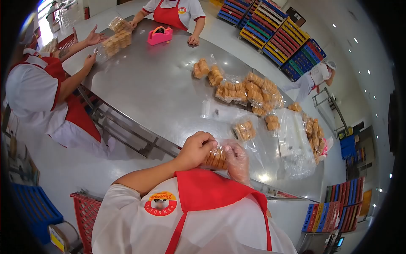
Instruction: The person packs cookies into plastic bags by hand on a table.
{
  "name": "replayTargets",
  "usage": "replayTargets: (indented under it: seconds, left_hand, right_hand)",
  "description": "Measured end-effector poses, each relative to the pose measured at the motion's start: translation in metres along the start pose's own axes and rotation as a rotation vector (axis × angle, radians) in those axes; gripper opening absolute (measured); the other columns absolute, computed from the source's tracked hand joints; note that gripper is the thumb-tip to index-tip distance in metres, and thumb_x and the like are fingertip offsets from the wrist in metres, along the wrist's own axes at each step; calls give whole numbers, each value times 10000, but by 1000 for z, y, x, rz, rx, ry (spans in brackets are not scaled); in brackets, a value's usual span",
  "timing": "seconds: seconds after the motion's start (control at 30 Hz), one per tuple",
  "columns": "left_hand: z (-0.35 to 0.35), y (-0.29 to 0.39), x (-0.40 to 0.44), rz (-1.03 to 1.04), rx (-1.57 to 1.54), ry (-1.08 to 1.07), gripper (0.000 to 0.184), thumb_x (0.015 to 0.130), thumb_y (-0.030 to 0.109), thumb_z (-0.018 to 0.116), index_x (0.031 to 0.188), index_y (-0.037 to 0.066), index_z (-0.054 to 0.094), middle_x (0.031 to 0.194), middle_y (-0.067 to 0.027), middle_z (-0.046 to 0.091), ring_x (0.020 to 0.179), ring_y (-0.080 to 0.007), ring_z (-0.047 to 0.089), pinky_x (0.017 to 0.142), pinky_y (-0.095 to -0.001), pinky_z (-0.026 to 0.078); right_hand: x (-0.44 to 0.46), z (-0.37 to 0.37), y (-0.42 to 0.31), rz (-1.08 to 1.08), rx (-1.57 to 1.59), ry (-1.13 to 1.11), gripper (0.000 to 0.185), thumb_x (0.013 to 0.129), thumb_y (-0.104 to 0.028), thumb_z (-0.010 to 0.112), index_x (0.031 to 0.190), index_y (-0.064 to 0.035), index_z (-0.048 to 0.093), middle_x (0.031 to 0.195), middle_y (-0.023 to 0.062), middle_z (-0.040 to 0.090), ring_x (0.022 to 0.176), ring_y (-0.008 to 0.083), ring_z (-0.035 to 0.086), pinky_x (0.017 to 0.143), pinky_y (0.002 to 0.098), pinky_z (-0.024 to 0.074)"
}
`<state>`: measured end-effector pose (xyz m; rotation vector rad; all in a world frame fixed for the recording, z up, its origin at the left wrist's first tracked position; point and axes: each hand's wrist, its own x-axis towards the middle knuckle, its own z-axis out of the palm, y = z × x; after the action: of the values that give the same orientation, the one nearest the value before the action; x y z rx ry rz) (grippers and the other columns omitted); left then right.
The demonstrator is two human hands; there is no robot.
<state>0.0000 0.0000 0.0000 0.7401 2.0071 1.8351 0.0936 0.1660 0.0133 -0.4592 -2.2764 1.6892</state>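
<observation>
Close to my chest, at the edge of the metal table (139, 89), I hold a clear bag of round golden biscuits (215, 158) between both hands. My bare left hand (197, 149) pinches the bag's top on the left side of the picture; my right hand (237, 161), in a clear plastic glove, is closed round the other side. Just beyond lies another small bag of biscuits (244, 130). Further off is a heap of filled bags (253, 93), with flat empty plastic bags (296, 139) to the right.
A co-worker in a red apron (63, 84) stands at the left, hands near bagged biscuits (116, 42). Another person (175, 12) stands across the table by a pink tape dispenser (160, 36). Stacked coloured crates (275, 29) and a red crate (86, 216) stand around.
</observation>
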Motion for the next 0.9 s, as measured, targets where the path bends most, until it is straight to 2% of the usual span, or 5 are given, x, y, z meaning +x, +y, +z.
replayTargets:
  seconds: [0.07, 0.27, 0.57, 0.67, 0.9]
  left_hand:
    - [3, -6, 3, 36, -20, 49, 168, 911, 145, 660, 985, -4, 677, 950, -127, 672, 914, -208, 627, 823, -327, 483]
    - [1, -22, 13, -69, -95, 60, 169, 910, 154, 648, 972, 0, 679, 909, -118, 650, 882, -235, 620, 817, -340, 484]
    - [3, -65, 34, 157, 274, -41, 133, 891, 139, 632, 919, 9, 639, 977, -163, 616, 939, -338, 601, 808, -402, 491]
    - [9, -63, 33, 124, 242, -33, 150, 901, 155, 635, 900, 5, 628, 970, -159, 606, 926, -331, 596, 801, -390, 492]
    - [20, -89, 43, 40, -11, -83, 269, 883, 269, 690, 942, 9, 651, 872, -136, 615, 830, -246, 614, 746, -358, 488]
  right_hand:
    - [5, -1, -8, -326, -407, 105, 189, 924, -126, 652, 1063, -42, 749, 965, 130, 596, 911, 233, 564, 831, 339, 457]
    - [16, 9, 3, -229, -178, 57, 172, 908, -87, 659, 1011, 27, 736, 897, 119, 574, 801, 212, 560, 718, 319, 455]
    - [34, 3, 37, 226, 130, 4, 179, 927, -111, 657, 971, 55, 706, 972, 120, 642, 900, 173, 590, 781, 294, 462]
    - [41, -8, 52, -195, -468, 1, 192, 939, -133, 649, 980, 46, 704, 1000, 117, 677, 917, 158, 599, 817, 286, 467]
    - [47, -8, 59, 179, 98, -168, 234, 949, -168, 630, 1073, 26, 676, 1008, 102, 687, 935, 157, 607, 848, 294, 475]
